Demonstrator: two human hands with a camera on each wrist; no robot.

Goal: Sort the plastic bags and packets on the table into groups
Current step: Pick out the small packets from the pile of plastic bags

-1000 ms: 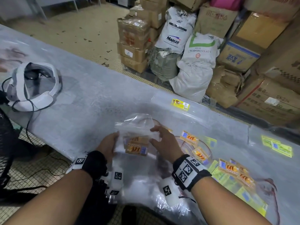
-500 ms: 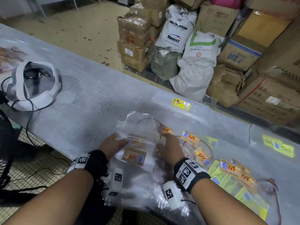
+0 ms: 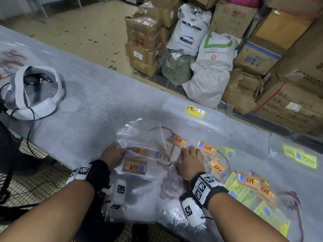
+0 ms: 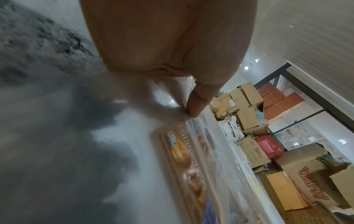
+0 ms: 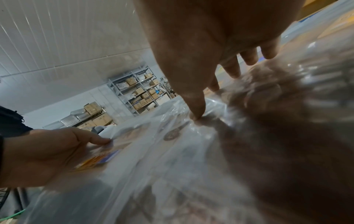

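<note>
Clear plastic bags with brown biscuit labels (image 3: 134, 165) lie flat at the table's near edge. My left hand (image 3: 114, 153) pinches the left edge of the top bag, thumb on top; the left wrist view shows the thumb (image 4: 193, 112) on the plastic just above the label (image 4: 184, 159). My right hand (image 3: 191, 159) lies palm down on the pile beside it, its straight fingers (image 5: 231, 69) pressing the plastic. More brown-labelled bags (image 3: 206, 148) spread to the right. Yellow-green labelled bags (image 3: 244, 193) lie beyond my right wrist.
A white headset (image 3: 35, 91) with a cable sits at the left of the grey table (image 3: 97, 105). One yellow-labelled bag (image 3: 194, 109) lies near the far edge, green-labelled ones (image 3: 300, 155) at far right. Sacks (image 3: 209, 67) and cartons stand on the floor behind.
The bag that both hands held raised a second ago now lies flat on the pile. My right hand has slid right and pressed down; my left keeps the bag's left edge.
</note>
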